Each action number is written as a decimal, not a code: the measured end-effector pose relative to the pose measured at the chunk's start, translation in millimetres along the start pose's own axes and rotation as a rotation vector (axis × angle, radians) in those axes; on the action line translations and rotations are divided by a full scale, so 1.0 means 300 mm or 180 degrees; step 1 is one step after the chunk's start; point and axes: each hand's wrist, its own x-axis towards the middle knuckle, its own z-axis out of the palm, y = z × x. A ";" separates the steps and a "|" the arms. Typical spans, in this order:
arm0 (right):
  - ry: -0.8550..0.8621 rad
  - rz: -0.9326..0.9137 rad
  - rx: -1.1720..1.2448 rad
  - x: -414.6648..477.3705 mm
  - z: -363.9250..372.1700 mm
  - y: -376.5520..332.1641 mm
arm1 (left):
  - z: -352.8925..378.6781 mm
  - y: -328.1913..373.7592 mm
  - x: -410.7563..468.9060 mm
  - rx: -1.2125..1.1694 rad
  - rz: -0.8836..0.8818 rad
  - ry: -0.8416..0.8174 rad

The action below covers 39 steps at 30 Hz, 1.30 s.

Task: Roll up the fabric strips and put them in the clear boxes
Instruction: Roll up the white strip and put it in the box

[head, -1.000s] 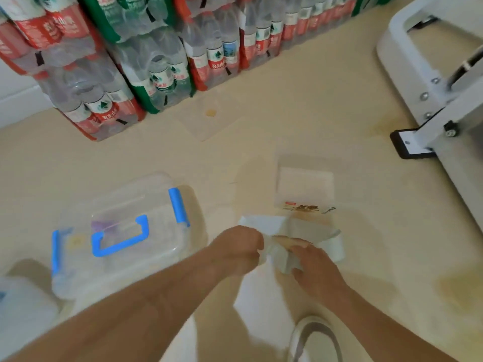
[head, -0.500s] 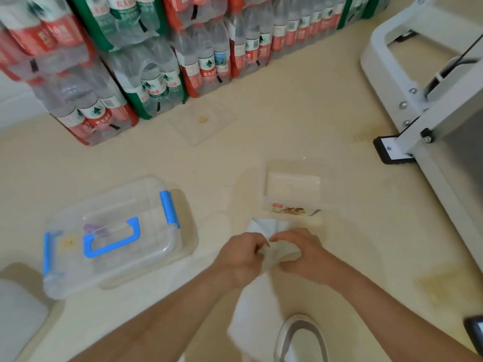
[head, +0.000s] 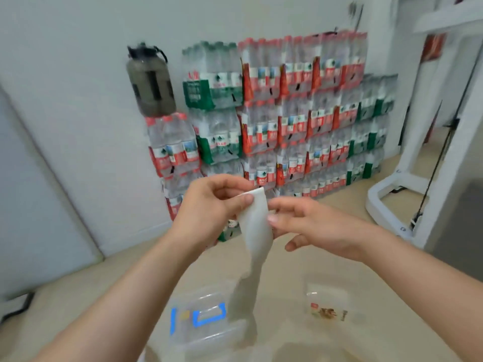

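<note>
Our left hand [head: 209, 205] pinches the top of the fabric strip [head: 257, 231] and our right hand [head: 313, 226] pinches its side, so we should shake out the twist, then roll it tight from the top. The white strip hangs twisted toward 6 o'clock, above the blue-handled clear box [head: 188, 333], with the small clear box [head: 329, 296] at 5 o'clock.

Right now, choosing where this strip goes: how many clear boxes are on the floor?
2: the blue-handled box, lower centre, partly behind the fabric strip; the small labelled box, lower right. Others may sit outside the view.
</note>
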 end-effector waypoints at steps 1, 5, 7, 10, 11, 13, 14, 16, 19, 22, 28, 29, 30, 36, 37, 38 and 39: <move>0.0202 -0.0190 -0.0040 -0.027 0.031 -0.070 | -0.031 0.051 -0.038 -0.0054 0.0058 0.0137; 0.0854 -0.0690 0.0230 -0.095 0.163 -0.228 | -0.097 0.155 -0.167 -0.0373 0.0192 0.0568; 0.0967 -0.0756 0.0406 -0.100 0.218 -0.236 | -0.109 0.148 -0.211 -0.0566 0.0107 0.0700; 0.1036 -0.0754 0.0590 -0.067 0.269 -0.208 | -0.123 0.088 -0.240 -0.0949 -0.0100 0.0728; 0.1051 -0.0725 0.0618 -0.049 0.279 -0.193 | -0.126 0.062 -0.244 -0.1107 -0.0200 0.0690; 0.1050 -0.0617 0.0632 -0.008 0.291 -0.154 | -0.133 0.019 -0.247 -0.1334 -0.0321 0.0493; 0.1002 -0.0559 0.0637 0.012 0.295 -0.134 | -0.141 0.006 -0.244 -0.1376 -0.0345 0.0292; 0.0735 -0.0418 0.0874 0.046 0.304 -0.106 | -0.164 -0.010 -0.236 -0.1442 -0.0267 -0.0327; 0.0227 -0.0268 0.1449 0.083 0.294 -0.097 | -0.191 -0.018 -0.206 -0.0989 0.0077 -0.0582; 0.0018 -0.0213 0.1342 0.127 0.274 -0.092 | -0.202 -0.049 -0.166 -0.0321 0.0222 -0.0025; 0.0731 -0.0265 0.0483 0.184 0.252 -0.054 | -0.185 -0.105 -0.125 -0.0979 -0.0385 -0.0002; 0.0971 -0.0362 0.0344 0.185 0.250 -0.055 | -0.176 -0.101 -0.124 -0.1087 -0.0483 0.0046; 0.1205 -0.0477 0.0215 0.182 0.249 -0.059 | -0.169 -0.096 -0.123 -0.1157 -0.0555 0.0104; 0.1606 -0.0704 0.0103 0.147 0.267 -0.080 | -0.150 -0.077 -0.132 -0.0956 -0.0290 0.0905; 0.1506 -0.0660 0.0231 0.141 0.268 -0.085 | -0.149 -0.074 -0.134 -0.0881 -0.0230 0.0950; 0.1392 -0.0625 0.0338 0.135 0.268 -0.090 | -0.147 -0.073 -0.135 -0.0829 -0.0197 0.0970; 0.1306 -0.0629 0.0393 0.128 0.268 -0.094 | -0.145 -0.071 -0.137 -0.0806 -0.0179 0.0985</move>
